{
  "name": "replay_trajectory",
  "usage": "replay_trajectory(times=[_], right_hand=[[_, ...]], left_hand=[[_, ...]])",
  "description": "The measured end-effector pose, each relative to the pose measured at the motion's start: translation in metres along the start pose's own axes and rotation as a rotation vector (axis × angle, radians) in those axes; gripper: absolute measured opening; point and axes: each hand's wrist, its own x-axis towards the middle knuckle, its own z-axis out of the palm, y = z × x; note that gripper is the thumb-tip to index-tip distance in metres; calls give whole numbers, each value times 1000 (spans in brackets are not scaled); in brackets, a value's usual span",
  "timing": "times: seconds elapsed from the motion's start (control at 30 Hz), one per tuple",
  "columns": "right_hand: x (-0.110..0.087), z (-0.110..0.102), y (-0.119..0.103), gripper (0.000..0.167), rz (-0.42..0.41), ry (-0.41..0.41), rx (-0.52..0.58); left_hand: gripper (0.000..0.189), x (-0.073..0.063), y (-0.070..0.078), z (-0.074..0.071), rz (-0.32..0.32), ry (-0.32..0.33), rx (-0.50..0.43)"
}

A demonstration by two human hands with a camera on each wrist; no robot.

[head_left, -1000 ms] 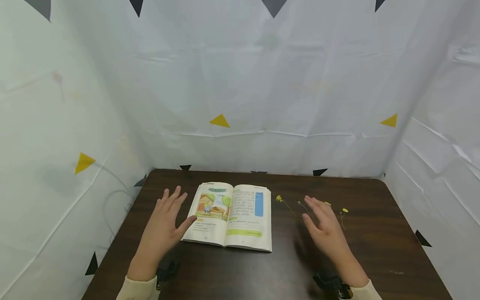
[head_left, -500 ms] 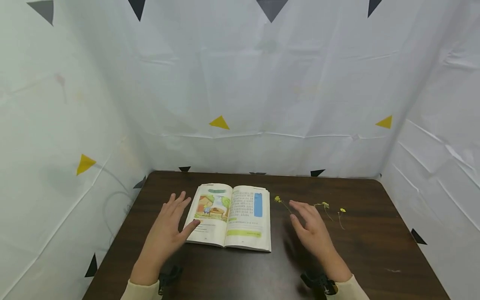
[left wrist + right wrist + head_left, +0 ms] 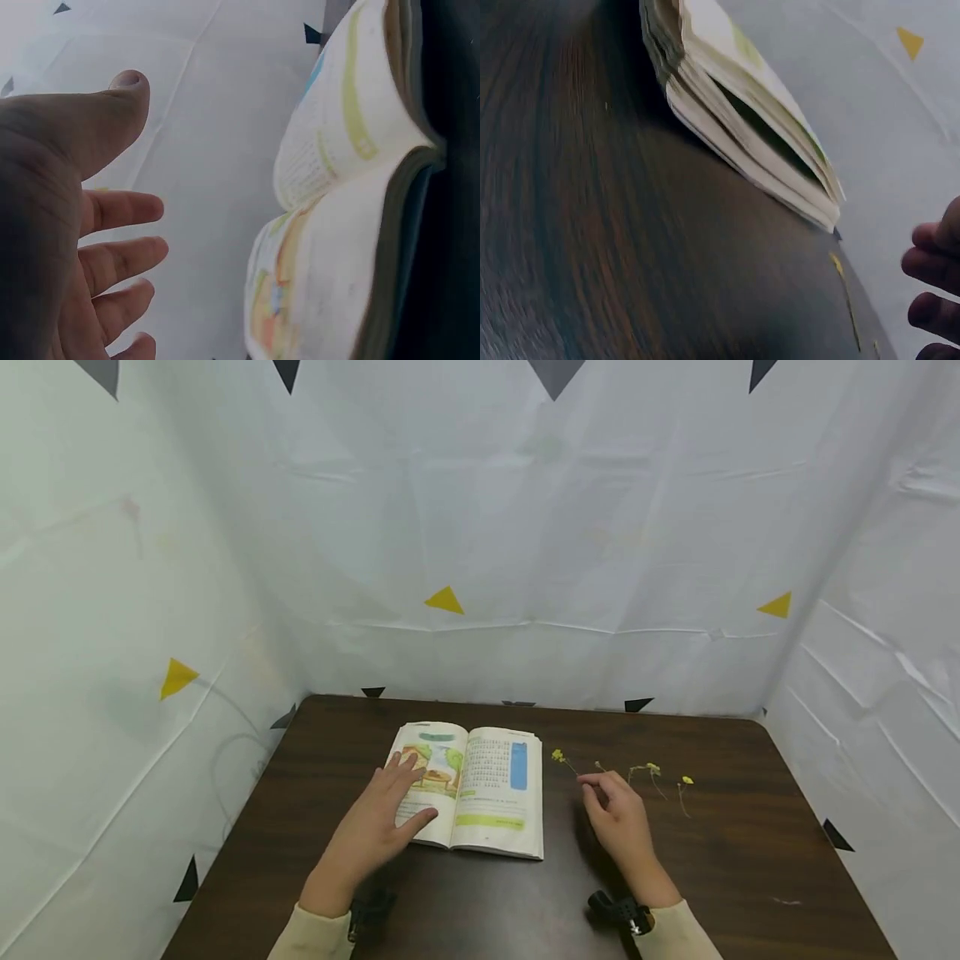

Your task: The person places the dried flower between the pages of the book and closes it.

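1. Hanging down the far left of the frame, a white sheet (image 3: 337,527) bears a yellow triangle (image 3: 178,678).
2. Left of centre, in the lower part of the frame, is my left hand (image 3: 371,831), fingers and thumb spread apart, gripping nothing; the left wrist view shows it clear of the pages.
3. Just beyond its fingers, at lower centre, my book (image 3: 487,768) lies spread on the table (image 3: 757,835), its left page, with a coloured drawing, partly covered by that hand.
4. Right of the book lies a yellow flower (image 3: 557,756), its thin stem slanting down towards my right fingertips.
5. At lower right of centre is my right hand (image 3: 621,818), fingers loosely bent, thumb near the index finger; the right wrist view shows nothing held and the flowers lying apart from the fingertips.
6. Behind that hand a small bud (image 3: 598,766) shows, its stem mostly hidden.
7. Farther right lie two more yellow blooms (image 3: 671,775) on thin stems.
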Motion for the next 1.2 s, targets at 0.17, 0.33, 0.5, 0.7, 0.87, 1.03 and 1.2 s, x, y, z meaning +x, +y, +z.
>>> replay_trajectory(times=[0.17, 0.33, 0.5, 0.7, 0.87, 1.03, 1.2], right_hand=[[-4, 3, 13, 9, 44, 11, 25], [-6, 7, 25, 9, 107, -9, 57], [-5, 11, 29, 7, 219, -13, 46], [-4, 12, 28, 5, 347, 0, 22], [-4, 13, 27, 8, 390, -25, 12], [-3, 12, 28, 8, 412, -39, 7], [-2, 11, 29, 7, 412, -42, -3]], left_hand=[[72, 3, 3, 13, 9, -80, -30], [68, 5, 10, 14, 0, -71, -48], [68, 7, 19, 15, -12, -67, -71], [71, 6, 22, 32, -38, -102, -60], [72, 4, 18, 52, 8, -129, -88], [69, 3, 17, 66, 55, -152, -100], [68, 4, 12, 77, 62, -160, -63]])
